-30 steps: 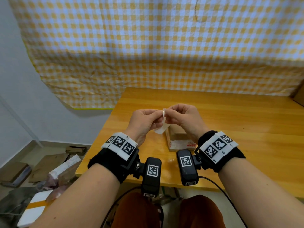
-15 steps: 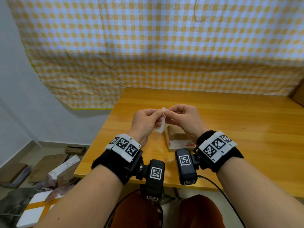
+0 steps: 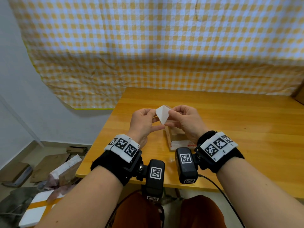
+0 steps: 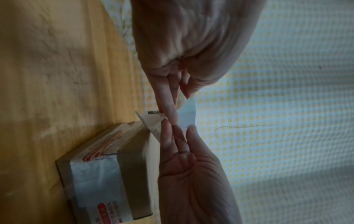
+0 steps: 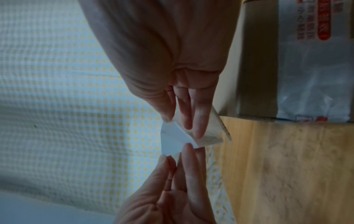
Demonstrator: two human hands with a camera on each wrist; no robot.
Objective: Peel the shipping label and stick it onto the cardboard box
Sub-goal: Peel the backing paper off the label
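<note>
Pinching hands (image 3: pixel 164 120), shipping label (image 3: pixel 162 115) corner-up

You've got a yellow-and-white checked cloth (image 3: pixel 148 46) hung behind the orange wooden table (image 3: pixel 238 122); flattened brown cardboard scraps (image 3: pixel 49 163) and white foam board (image 3: pixel 35 213) on the floor, left.

Two hands, the left hand (image 3: pixel 142 122) and the right hand (image 3: pixel 184 121), one shipping label (image 3: pixel 162 114), one cardboard box (image 3: pixel 176 139), one table (image 3: pixel 230 122).
</note>
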